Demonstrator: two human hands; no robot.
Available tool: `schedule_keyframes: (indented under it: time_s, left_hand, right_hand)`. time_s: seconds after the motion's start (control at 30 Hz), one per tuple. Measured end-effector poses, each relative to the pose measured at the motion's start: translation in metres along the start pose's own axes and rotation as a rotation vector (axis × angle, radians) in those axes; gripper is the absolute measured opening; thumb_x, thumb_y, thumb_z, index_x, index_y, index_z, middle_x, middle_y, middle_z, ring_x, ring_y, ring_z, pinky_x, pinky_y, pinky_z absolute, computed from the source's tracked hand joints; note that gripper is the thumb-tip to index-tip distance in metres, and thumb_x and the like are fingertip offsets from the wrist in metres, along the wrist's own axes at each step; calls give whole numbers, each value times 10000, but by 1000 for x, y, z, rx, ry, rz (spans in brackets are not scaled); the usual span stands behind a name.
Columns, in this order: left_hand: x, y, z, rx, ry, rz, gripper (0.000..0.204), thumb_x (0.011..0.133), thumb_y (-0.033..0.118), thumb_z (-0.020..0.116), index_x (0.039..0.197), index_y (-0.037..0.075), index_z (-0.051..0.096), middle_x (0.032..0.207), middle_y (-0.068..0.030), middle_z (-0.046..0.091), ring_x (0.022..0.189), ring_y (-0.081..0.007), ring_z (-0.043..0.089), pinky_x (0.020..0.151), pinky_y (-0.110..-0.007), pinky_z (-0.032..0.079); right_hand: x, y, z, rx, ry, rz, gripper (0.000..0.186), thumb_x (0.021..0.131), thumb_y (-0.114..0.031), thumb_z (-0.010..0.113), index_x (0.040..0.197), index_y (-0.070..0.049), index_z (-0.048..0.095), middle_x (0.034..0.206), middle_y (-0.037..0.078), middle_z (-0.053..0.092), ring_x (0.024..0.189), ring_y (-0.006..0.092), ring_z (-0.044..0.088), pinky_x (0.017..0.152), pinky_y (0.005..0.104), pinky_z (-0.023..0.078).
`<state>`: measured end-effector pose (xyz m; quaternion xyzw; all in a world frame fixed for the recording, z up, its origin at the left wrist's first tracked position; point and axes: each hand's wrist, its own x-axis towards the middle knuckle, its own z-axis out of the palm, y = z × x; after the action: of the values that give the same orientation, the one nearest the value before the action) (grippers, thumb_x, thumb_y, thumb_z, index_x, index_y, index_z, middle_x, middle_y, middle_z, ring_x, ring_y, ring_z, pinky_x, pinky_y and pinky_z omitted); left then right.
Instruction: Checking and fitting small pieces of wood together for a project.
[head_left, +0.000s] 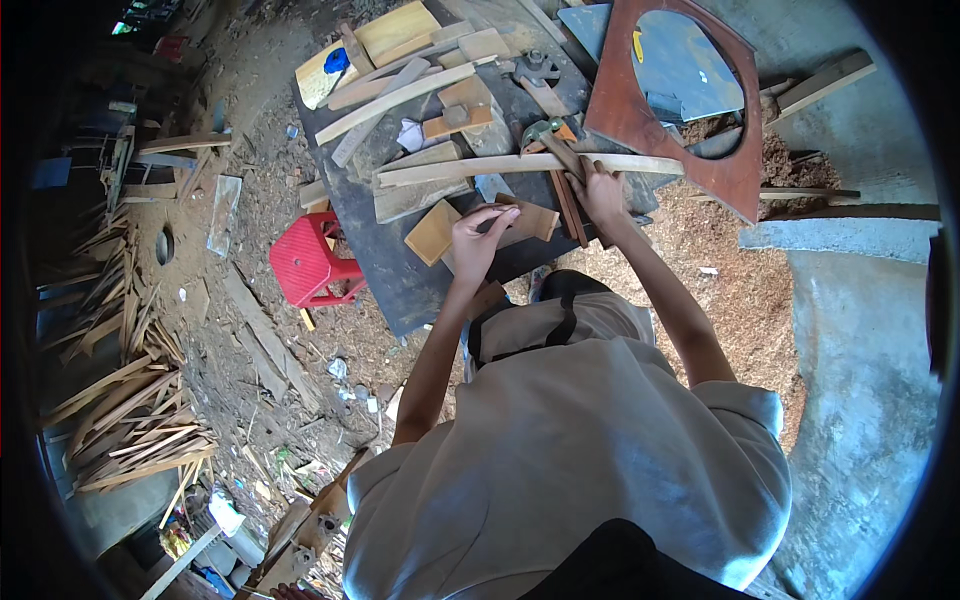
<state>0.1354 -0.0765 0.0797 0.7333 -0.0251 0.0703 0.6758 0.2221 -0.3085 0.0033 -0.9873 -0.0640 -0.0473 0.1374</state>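
Note:
My left hand (pixel 478 238) is raised over the near part of the dark worktable (pixel 395 290), its thumb and fingertips pinched together. Whatever they may hold is too small to make out. Close to it lie a small orange-brown wood block (pixel 433 233) and a brown board (pixel 535 222). My right hand (pixel 602 197) is closed round the near end of a short dark wooden bar (pixel 562 152). That bar crosses a long pale wood strip (pixel 530 164), which spans the table from left to right. Dark reddish slats (pixel 567 208) lie beside my right hand.
A reddish-brown board with an oval opening (pixel 612 88) stands at the far right. Wood offcuts, a blue roll (pixel 336 61) and a metal fitting (pixel 537 68) cover the table's far part. A red stool (pixel 308 260) stands left; stacked strips (pixel 140 440) lie further left. Sawdust (pixel 735 300) covers the floor.

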Motion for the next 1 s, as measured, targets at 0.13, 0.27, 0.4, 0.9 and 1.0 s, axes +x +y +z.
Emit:
schedule_keyframes:
  time_s: [0.13, 0.27, 0.4, 0.9, 1.0]
  left_hand:
    - [11, 46, 8, -50, -11, 20, 62, 832, 10, 691, 870, -31, 719, 851, -70, 699, 777, -104, 634, 724, -233, 495]
    - [12, 71, 1, -32, 7, 54, 75, 828, 4, 693, 887, -36, 717, 869, -79, 702, 803, -108, 640, 741, -237, 497]
    - [15, 95, 7, 84, 66, 172, 94, 803, 3, 711, 892, -21, 725, 845, -92, 702, 780, -141, 644, 723, -259, 495]
    - [0, 173, 14, 79, 88, 249, 156, 744, 9, 762, 898, -1, 739, 862, -90, 702, 756, -164, 607, 709, -272, 467]
    - [0, 172, 10, 14, 91, 211, 160, 745, 7, 762, 903, -3, 739, 868, -94, 700, 780, -167, 605, 716, -270, 467]
  right_hand:
    - [2, 2, 1, -90, 94, -8, 494, 904, -408, 550, 1282, -89, 545, 1072, 126, 602, 989, 329, 594, 881, 574, 363]
    - [-4, -26, -43, 286, 118, -5, 386, 914, -312, 582, 1147, -6, 622, 1010, 180, 604, 943, 372, 590, 818, 467, 458]
    - [-44, -76, -177, 1331, -144, 104, 346, 981, -240, 524, 1205, 18, 579, 807, 47, 605, 684, 77, 549, 627, 232, 438]
    - [-70, -111, -246, 1386, 10, -142, 252, 972, -112, 506, 1169, 8, 610, 1141, 82, 633, 1013, 115, 583, 851, 248, 466]
    - [-67, -113, -247, 1421, -14, -162, 256, 973, -114, 502, 1164, 18, 609, 1142, 102, 634, 1051, 145, 583, 906, 287, 464]
